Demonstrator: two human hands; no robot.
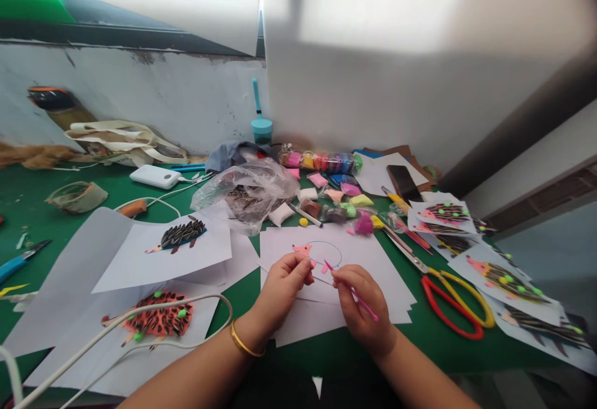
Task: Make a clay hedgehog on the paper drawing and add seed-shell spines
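The right hand's (374,297) fingers are closed around a slim pink tool (372,313), its pointed end toward the left hand (285,281), whose thumb and fingers are pressed together; I cannot tell whether they pinch a bit of clay. Just beyond the fingertips, a sheet of white paper (368,253) on the green counter (433,356) carries a blue oval outline (341,250), with a pink clay head (302,249) at its left end and a pink clay foot (325,268) near its lower edge. A gold bracelet (245,342) circles the left wrist. Beyond the paper lie a small yellow ball (303,222), a pen (308,216), small packets of coloured clay (351,189) and a clear plastic bag (280,179) with seeds (247,197) in it. To the right, scissors (422,265) with red and yellow handles lie beside overlapping hedgehog pictures (508,278), and a dark phone (403,183) lies farther back. To the left are a dark hedgehog picture (184,234) and a red one (161,314), the latter crossed by a white cable (109,327). A white power bank (155,176) sits behind them, and a blue cup (262,128) stands near the wall (186,92).
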